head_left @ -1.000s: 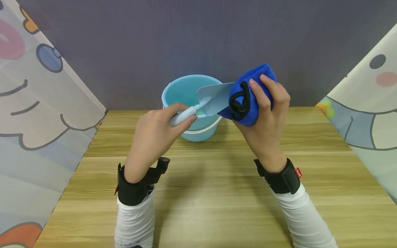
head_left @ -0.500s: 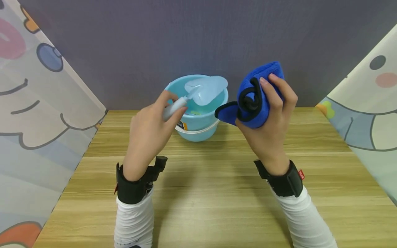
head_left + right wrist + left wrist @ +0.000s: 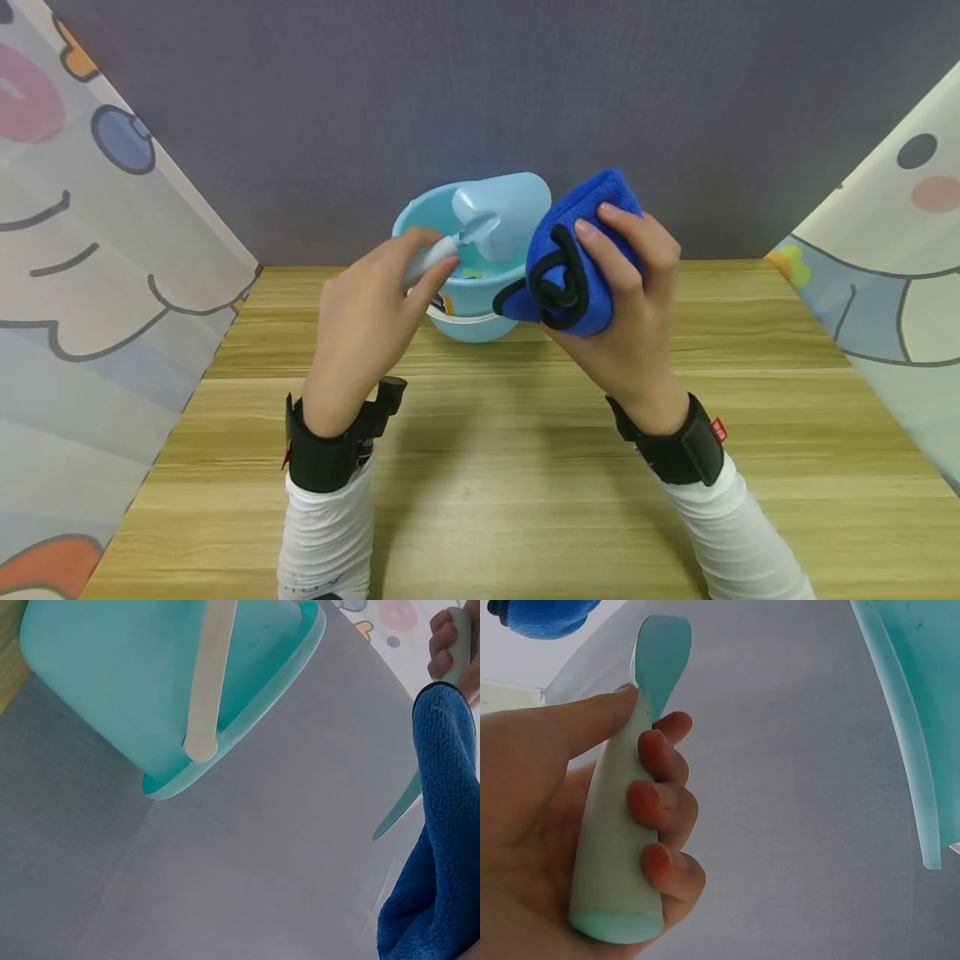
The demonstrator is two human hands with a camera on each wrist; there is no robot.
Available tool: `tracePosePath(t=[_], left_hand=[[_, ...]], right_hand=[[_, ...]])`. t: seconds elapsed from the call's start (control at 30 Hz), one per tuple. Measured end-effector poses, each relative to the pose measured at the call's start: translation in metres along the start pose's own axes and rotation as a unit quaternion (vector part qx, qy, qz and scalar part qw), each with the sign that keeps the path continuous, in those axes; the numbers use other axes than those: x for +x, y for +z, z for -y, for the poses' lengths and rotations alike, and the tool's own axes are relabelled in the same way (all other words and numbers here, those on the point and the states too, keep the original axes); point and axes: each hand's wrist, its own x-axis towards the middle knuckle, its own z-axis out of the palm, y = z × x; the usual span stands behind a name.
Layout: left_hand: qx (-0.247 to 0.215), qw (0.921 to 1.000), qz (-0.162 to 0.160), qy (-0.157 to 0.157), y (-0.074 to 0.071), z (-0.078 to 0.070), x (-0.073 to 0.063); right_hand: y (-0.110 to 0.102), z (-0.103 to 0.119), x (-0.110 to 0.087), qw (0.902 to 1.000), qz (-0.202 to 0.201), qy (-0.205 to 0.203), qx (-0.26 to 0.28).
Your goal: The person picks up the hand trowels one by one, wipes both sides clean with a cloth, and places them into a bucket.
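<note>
My left hand (image 3: 367, 321) grips the pale handle of a small light-blue hand shovel (image 3: 512, 208), fingers wrapped round it in the left wrist view. The shovel's broad blade is over the bucket's mouth in the head view, pointing up and to the right. My right hand (image 3: 633, 312) holds a rolled blue towel (image 3: 592, 250) with black edging, just right of the blade. One corner of the towel hangs loose to the left. Behind both hands stands a light-blue bucket (image 3: 472, 332), a white carrying handle (image 3: 210, 682) across its front. Something yellow-green shows inside it.
The bucket stands on a wood-grain table (image 3: 480, 467) near a grey back wall (image 3: 480, 92). Cartoon-printed panels (image 3: 97, 250) flank the table on the left and right. An orange-and-dark label (image 3: 442, 305) is on the bucket's front.
My left hand has drawn the shovel left, away from the towel, and its blade has turned over the bucket. My right hand moved right with the towel, then back left and slightly down.
</note>
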Motion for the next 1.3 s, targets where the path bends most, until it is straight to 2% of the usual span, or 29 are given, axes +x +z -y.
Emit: tracePosePath(t=[0.1, 0.2, 0.3, 0.4, 0.47, 0.63, 0.83, 1.07, 1.3], left_hand=[[0.006, 0.9997, -0.011, 0.023, 0.002, -0.001, 0.0], [0.016, 0.9976, -0.021, 0.065, 0.006, -0.003, 0.0], [0.041, 0.9917, -0.033, 0.118, 0.009, -0.005, 0.0], [0.084, 0.9818, -0.054, 0.162, 0.012, -0.007, 0.0], [0.11, 0.9743, -0.069, 0.184, 0.012, -0.008, 0.0], [0.123, 0.9635, -0.09, 0.22, 0.009, -0.006, 0.0], [0.11, 0.9587, -0.105, 0.241, 0.009, -0.003, 0.0], [0.083, 0.9607, -0.114, 0.239, 0.008, -0.003, 0.0], [0.049, 0.9649, -0.118, 0.23, 0.004, -0.002, -0.001]], right_hand=[[0.003, 0.003, -0.002, 0.9998, 0.01, -0.017, 0.001], [0.006, 0.006, -0.005, 0.9987, 0.031, -0.039, -0.011], [0.008, 0.008, -0.009, 0.992, 0.097, -0.066, -0.046], [0.009, 0.008, -0.013, 0.978, 0.169, -0.087, -0.086], [0.01, 0.007, -0.015, 0.9714, 0.194, -0.091, -0.102], [0.012, 0.007, -0.015, 0.9738, 0.176, -0.098, -0.106], [0.014, 0.007, -0.014, 0.98, 0.138, -0.101, -0.102], [0.011, 0.007, -0.011, 0.9866, 0.11, -0.091, -0.079], [0.007, 0.001, -0.008, 0.9926, 0.092, -0.063, -0.048]])
